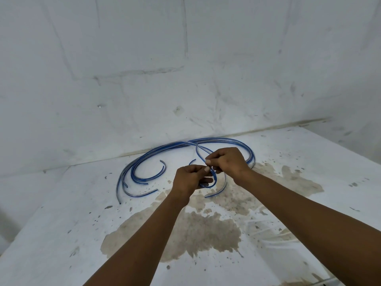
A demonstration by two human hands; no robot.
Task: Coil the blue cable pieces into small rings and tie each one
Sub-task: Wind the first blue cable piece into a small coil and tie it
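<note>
Several blue cable pieces (pixel 144 162) lie in long curves on the white table, near the wall. Both hands are raised above the table's middle and work one blue cable piece (pixel 214 179), which is bent into a small loop between them. My left hand (pixel 189 178) pinches the loop at its near side, fingers curled round it. My right hand (pixel 228 162) pinches the same piece just above the loop, thumb and forefinger together. From the right hand the piece rises and runs back to the pile. A short loose end (pixel 218 191) hangs below the loop.
The white table (pixel 72 203) is stained with a large brown patch (pixel 185 230) in front of my hands. A white wall (pixel 185 79) closes the far side and the right. The table's left edge drops off at the lower left.
</note>
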